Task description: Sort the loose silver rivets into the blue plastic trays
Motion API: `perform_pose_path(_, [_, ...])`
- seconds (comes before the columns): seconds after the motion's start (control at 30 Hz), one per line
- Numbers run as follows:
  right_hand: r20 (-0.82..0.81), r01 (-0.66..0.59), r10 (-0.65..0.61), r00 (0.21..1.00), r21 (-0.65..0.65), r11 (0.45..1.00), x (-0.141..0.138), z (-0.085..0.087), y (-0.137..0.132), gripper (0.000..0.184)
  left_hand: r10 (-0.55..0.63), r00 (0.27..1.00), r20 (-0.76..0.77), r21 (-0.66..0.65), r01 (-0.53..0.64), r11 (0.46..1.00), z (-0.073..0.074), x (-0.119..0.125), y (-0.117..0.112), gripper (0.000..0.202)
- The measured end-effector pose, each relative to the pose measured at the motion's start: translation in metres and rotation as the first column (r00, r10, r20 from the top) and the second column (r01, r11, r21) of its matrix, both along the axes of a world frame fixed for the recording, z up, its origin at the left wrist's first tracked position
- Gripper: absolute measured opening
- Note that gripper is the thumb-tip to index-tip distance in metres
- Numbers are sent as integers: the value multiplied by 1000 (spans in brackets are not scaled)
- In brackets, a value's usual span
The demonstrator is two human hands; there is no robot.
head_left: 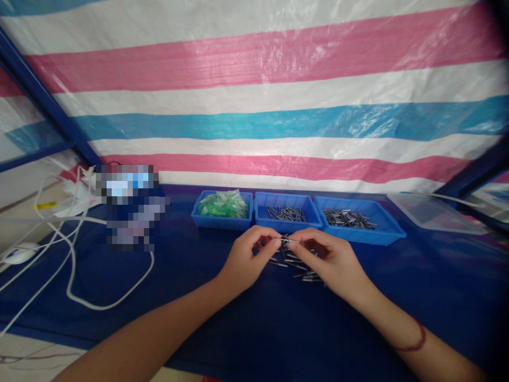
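Note:
My left hand (247, 258) and my right hand (334, 258) meet above the middle of the blue tabletop. Between both sets of fingertips, in a pinch, lies a thin metal blind rivet (285, 240), held roughly level. A loose pile of similar rivets (295, 259) lies on the table just below and behind the fingers, partly hidden by my right hand. Beyond it, the middle blue bin (287, 222) and the right blue bin (358, 236) hold many more such metal pieces.
At the left of the row, another blue bin (222, 223) contains green and clear plastic bags. A translucent lid (435, 215) lies at the back right. White cables (107, 306) loop across the left side near a white mouse (19, 253). Striped sheeting (270, 127) hangs behind.

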State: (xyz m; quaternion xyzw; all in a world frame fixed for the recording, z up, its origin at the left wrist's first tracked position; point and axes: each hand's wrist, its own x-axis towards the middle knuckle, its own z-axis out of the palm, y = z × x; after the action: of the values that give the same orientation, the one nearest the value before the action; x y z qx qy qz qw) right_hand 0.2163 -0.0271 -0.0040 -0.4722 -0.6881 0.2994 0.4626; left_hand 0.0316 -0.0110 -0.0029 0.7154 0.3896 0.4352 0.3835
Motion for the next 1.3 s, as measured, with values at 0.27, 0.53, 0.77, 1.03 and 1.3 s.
perform_pose_path(0.27, [209, 165, -207, 956, 202, 965, 27, 13, 13, 23, -11, 972, -236, 140, 45, 989, -1, 0, -1, 21])
perform_pose_path(0.53, [562, 396, -613, 555, 470, 789, 98, -2, 50, 27, 19, 806, -592, 246, 158, 956, -2, -5, -3, 26])
perform_pose_path(0.77, [552, 253, -547, 629, 521, 816, 79, -1, 45, 24, 6, 717, -697, 250, 235, 939, 1, -5, -3, 21])
perform_pose_path(1.03, [490, 41, -323, 810, 501, 864, 38, 14, 23, 16, 38, 729, -683, 293, 225, 929, 0, -4, -1, 19])
perform_pose_path(1.3, [435, -209, 90, 896, 234, 949, 18, 17, 9, 15, 23, 868, -495, 246, 114, 963, 1, -3, 2, 19])
